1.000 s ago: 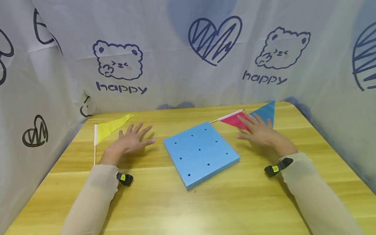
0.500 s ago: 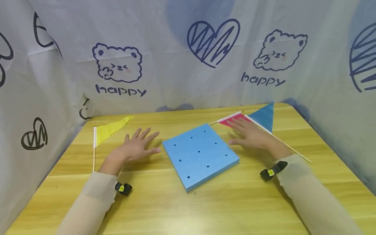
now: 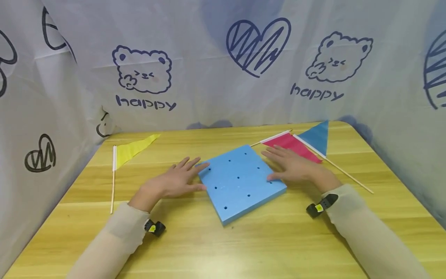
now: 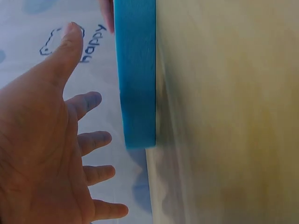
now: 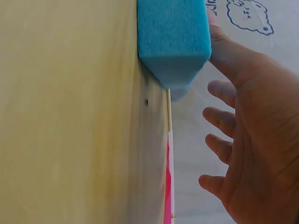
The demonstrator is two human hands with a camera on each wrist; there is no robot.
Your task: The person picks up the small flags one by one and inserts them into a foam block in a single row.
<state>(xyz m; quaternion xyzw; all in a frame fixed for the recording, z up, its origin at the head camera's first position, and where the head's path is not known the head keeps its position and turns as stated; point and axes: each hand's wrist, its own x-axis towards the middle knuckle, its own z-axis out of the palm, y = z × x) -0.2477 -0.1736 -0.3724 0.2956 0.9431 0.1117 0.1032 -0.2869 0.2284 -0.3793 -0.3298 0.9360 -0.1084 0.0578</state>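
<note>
A square light-blue foam board (image 3: 240, 182) with several small holes lies turned at an angle on the table. At its left corner is my left hand (image 3: 175, 182), fingers spread; in the left wrist view the fingers are straight and the palm faces the board's thick edge. My right hand (image 3: 292, 166) reaches over the board's right side, its thumb above the surface near a hole. Whether either hand touches the board I cannot tell. Behind the right hand lies a pink flag (image 3: 287, 143), partly covered by it, its stick running behind the board.
A blue pennant flag (image 3: 317, 137) on a thin stick lies at the back right. The yellow flag (image 3: 134, 151) lies at the left on the wooden table (image 3: 251, 248). A white printed cloth (image 3: 205, 77) hangs behind and at both sides.
My left hand has moved right, up to the board's left corner. My right hand has come left from over the flags to the board's right side. The board and flags stay in place.
</note>
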